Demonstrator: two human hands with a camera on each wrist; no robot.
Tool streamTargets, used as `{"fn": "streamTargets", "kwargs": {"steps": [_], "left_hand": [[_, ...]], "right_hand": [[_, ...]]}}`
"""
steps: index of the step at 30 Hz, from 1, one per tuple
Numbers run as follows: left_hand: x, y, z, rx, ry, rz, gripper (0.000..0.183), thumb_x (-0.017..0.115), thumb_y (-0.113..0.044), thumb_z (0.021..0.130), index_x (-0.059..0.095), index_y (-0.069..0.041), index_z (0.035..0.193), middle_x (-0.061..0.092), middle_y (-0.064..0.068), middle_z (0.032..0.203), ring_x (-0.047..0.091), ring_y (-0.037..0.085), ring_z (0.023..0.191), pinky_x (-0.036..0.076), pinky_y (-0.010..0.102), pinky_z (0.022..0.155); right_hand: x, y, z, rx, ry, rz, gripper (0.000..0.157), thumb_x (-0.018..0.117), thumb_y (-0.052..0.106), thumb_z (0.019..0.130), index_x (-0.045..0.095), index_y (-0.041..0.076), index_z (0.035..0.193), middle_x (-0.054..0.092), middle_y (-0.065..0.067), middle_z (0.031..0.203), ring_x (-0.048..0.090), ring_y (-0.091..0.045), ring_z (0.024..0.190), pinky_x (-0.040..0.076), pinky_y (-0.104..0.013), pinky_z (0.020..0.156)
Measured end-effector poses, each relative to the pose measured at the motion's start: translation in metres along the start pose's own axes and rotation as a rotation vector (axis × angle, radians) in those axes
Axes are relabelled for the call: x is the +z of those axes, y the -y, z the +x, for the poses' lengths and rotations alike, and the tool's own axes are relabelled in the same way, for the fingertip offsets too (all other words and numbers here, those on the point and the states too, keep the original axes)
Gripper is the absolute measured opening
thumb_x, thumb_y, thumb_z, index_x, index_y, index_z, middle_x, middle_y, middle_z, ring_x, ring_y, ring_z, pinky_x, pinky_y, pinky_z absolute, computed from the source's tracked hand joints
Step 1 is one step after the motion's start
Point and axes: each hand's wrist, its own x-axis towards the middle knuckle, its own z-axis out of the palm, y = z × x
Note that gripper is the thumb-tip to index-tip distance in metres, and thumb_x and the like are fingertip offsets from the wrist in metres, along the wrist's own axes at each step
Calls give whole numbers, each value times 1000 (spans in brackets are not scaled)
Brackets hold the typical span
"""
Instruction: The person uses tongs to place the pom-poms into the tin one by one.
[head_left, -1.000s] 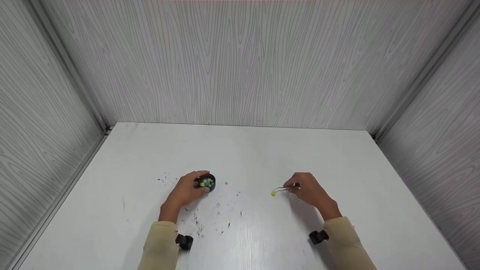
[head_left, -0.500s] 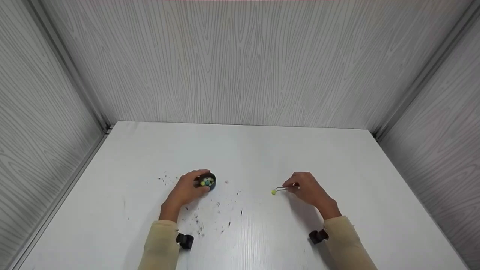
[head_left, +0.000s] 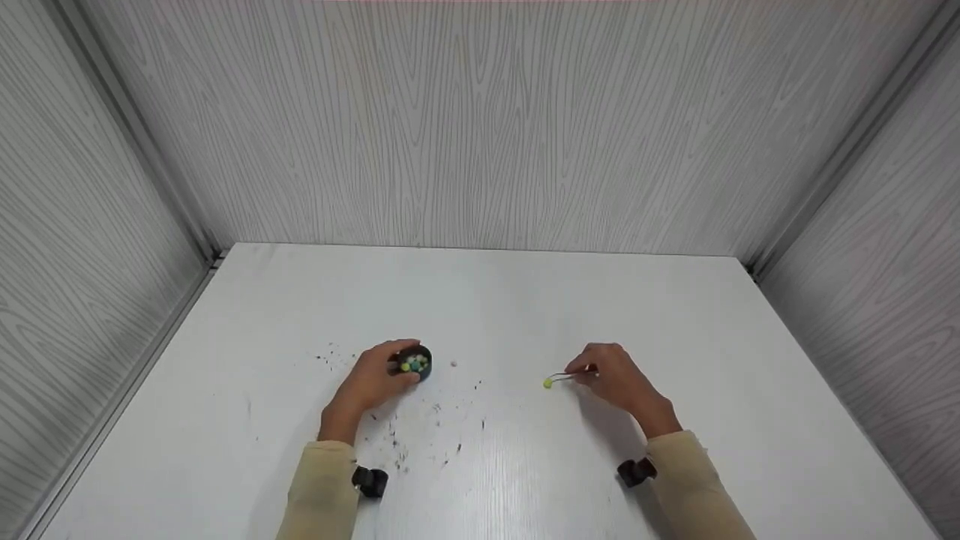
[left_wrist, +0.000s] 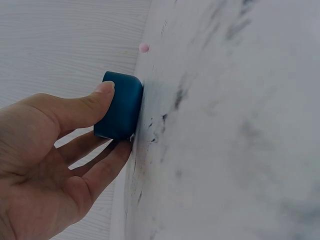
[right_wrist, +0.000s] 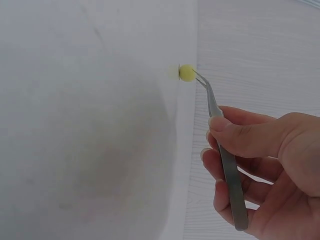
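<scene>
My left hand [head_left: 377,377] grips a small dark teal cup [left_wrist: 121,106] between thumb and fingers; the cup stands on the white table. Several coloured balls [head_left: 415,364], yellow, teal and pale, lie inside it. In my right hand [head_left: 615,377] are metal tweezers [right_wrist: 227,165] with bent tips, pinched between thumb and fingers. The tweezer tips are at a yellow ball [right_wrist: 187,73] on the table; whether they squeeze it I cannot tell. A pink ball [left_wrist: 144,48] lies just right of the cup in the head view.
Dark specks and smudges [head_left: 397,450] mark the white table [head_left: 495,300] around the left forearm. Grey wood-grain panels [head_left: 480,127] wall in the back and both sides. A black wrist device [head_left: 636,472] sits on the right sleeve, another [head_left: 370,482] on the left.
Almost nothing differs. Both hands, the cup, the tweezers and the yellow ball keep nearly the same places; the head view has shifted very slightly.
</scene>
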Motion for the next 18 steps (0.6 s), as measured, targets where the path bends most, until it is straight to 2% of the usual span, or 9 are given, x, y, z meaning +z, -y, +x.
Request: {"fn": "streamTargets", "kwargs": {"steps": [4,18], "left_hand": [[0,0,0,5,1,4,57,72,-9,96,53,-11,150,53,20,152,53,44,139,46,59,113],[0,0,2,16,-9,23,56,73,-8,95,55,-10,149,55,20,151,54,43,139,44,59,114]], "right_hand": [[-1,0,0,11,-4,4,15,77,-6,86,84,5,93,74,-9,84,70,-21,83,59,-32,75],[-6,1,1,-11,-30,26,16,76,-7,87,83,5,95,74,-11,89,70,-22,85,60,-35,76]]}}
